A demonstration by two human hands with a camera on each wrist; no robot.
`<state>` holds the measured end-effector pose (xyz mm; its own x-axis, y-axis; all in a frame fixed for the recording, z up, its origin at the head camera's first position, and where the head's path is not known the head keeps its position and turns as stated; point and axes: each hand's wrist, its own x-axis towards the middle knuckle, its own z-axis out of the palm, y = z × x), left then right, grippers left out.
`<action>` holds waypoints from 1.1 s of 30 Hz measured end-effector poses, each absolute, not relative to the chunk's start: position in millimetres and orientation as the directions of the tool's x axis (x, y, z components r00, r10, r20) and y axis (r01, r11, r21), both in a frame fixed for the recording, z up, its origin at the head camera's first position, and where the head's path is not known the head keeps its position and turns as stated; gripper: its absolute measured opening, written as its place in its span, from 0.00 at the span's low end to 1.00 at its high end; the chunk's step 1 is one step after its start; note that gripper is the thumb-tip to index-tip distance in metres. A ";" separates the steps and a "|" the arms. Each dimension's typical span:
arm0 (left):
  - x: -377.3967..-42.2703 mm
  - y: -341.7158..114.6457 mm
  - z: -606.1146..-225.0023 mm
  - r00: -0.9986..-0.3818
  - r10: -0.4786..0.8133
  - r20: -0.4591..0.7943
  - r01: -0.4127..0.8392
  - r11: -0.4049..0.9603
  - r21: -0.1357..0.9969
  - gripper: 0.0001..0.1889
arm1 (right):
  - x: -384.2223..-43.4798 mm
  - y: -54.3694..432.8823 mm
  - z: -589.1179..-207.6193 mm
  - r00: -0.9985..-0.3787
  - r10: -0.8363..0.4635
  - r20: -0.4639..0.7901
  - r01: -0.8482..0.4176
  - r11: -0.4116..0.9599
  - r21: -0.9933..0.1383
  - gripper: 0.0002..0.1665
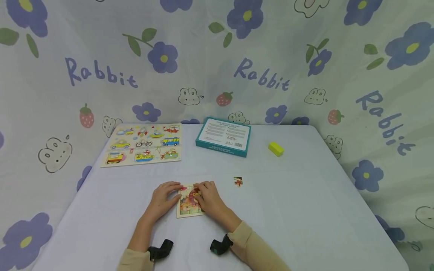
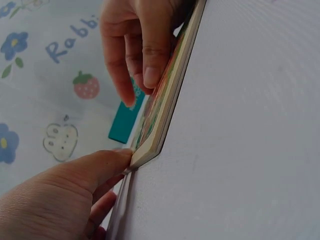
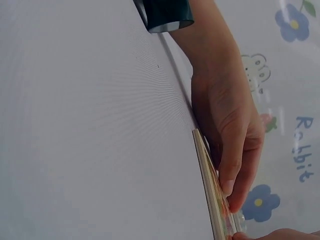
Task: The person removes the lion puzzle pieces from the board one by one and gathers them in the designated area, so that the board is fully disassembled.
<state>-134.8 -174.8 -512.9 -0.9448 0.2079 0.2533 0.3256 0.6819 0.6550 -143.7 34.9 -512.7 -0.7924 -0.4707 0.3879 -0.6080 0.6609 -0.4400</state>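
Observation:
A small wooden jigsaw puzzle board (image 1: 184, 216) with a colourful picture lies flat on the white table. At its left side my left hand (image 1: 164, 197) rests with thumb and index fingertip against the edge; the left wrist view shows the straight thumb (image 2: 112, 161) at the board's corner. My right hand (image 1: 211, 199) is over the board's right part, partly hiding the picture. Its fingertips point down onto the surface, thumb and index apart, and no piece shows between them. One loose jigsaw piece (image 1: 238, 181) lies on the table, right of the right hand and farther back.
A wooden vehicle peg puzzle (image 1: 142, 145) lies at the back left. Beside it, at the back middle, is a teal and white box (image 1: 223, 136). A yellow block (image 1: 276, 149) sits at the back right. Behind the table hangs a flower-and-rabbit patterned cloth (image 1: 203, 67).

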 end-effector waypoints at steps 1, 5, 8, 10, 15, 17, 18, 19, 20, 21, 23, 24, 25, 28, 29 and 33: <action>-134.9 -174.6 -512.5 -0.944 0.208 0.255 0.327 0.679 0.657 0.16 | -143.9 34.6 -513.1 -0.797 -0.468 0.382 -0.603 0.660 -0.448 0.21; -135.6 -174.9 -512.0 -0.943 0.211 0.258 0.331 0.674 0.660 0.16 | -144.3 33.3 -513.2 -0.810 -0.455 0.370 -0.586 0.656 -0.476 0.25; -135.9 -175.6 -512.3 -0.944 0.211 0.254 0.329 0.675 0.660 0.17 | -144.6 31.9 -513.0 -0.819 -0.441 0.366 -0.573 0.659 -0.487 0.28; -136.3 -176.1 -512.8 -0.943 0.214 0.255 0.332 0.679 0.656 0.17 | -144.6 30.6 -513.0 -0.828 -0.427 0.362 -0.560 0.663 -0.498 0.30; -136.4 -176.5 -511.9 -0.940 0.219 0.260 0.338 0.680 0.650 0.16 | -143.1 27.2 -511.9 -0.851 -0.389 0.353 -0.524 0.670 -0.526 0.29; -135.9 -176.5 -511.3 -0.941 0.217 0.259 0.336 0.679 0.653 0.16 | -142.5 26.5 -511.6 -0.852 -0.383 0.357 -0.523 0.666 -0.532 0.27; -135.8 -176.5 -511.1 -0.942 0.216 0.258 0.335 0.677 0.655 0.16 | -142.3 26.5 -511.6 -0.851 -0.383 0.360 -0.524 0.662 -0.536 0.26; -135.5 -176.5 -511.0 -0.942 0.216 0.256 0.333 0.676 0.657 0.17 | -142.0 26.6 -511.4 -0.850 -0.382 0.364 -0.526 0.657 -0.540 0.24; -135.3 -176.4 -510.8 -0.943 0.214 0.255 0.331 0.675 0.660 0.17 | -141.7 26.7 -511.0 -0.846 -0.381 0.372 -0.531 0.651 -0.543 0.23; -135.2 -176.3 -510.8 -0.944 0.212 0.253 0.329 0.673 0.663 0.17 | -141.8 26.8 -510.9 -0.844 -0.380 0.378 -0.535 0.646 -0.545 0.22; -135.1 -176.0 -511.0 -0.946 0.208 0.248 0.322 0.671 0.667 0.17 | -142.2 27.3 -510.9 -0.841 -0.379 0.386 -0.539 0.642 -0.545 0.21; -135.0 -176.0 -511.2 -0.948 0.206 0.244 0.318 0.672 0.669 0.17 | -142.5 27.5 -511.1 -0.840 -0.378 0.390 -0.541 0.641 -0.545 0.21; -135.0 -175.8 -511.4 -0.949 0.204 0.242 0.315 0.672 0.670 0.17 | -142.9 27.7 -511.3 -0.839 -0.377 0.393 -0.542 0.641 -0.544 0.20; -135.0 -175.3 -511.8 -0.951 0.198 0.237 0.308 0.670 0.675 0.17 | -143.5 28.3 -512.5 -0.831 -0.379 0.406 -0.552 0.644 -0.529 0.19; -134.9 -175.2 -511.8 -0.951 0.199 0.237 0.308 0.670 0.676 0.17 | -143.5 28.4 -512.9 -0.827 -0.381 0.412 -0.557 0.646 -0.522 0.19; -134.9 -174.8 -512.0 -0.950 0.202 0.238 0.312 0.663 0.681 0.16 | -142.7 29.4 -512.8 -0.803 -0.392 0.449 -0.586 0.659 -0.471 0.17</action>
<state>-134.9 -174.8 -512.0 -0.9500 0.2020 0.2382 0.3117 0.6630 0.6806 -142.7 29.4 -512.8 -0.8027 -0.3920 0.4494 -0.5858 0.6595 -0.4711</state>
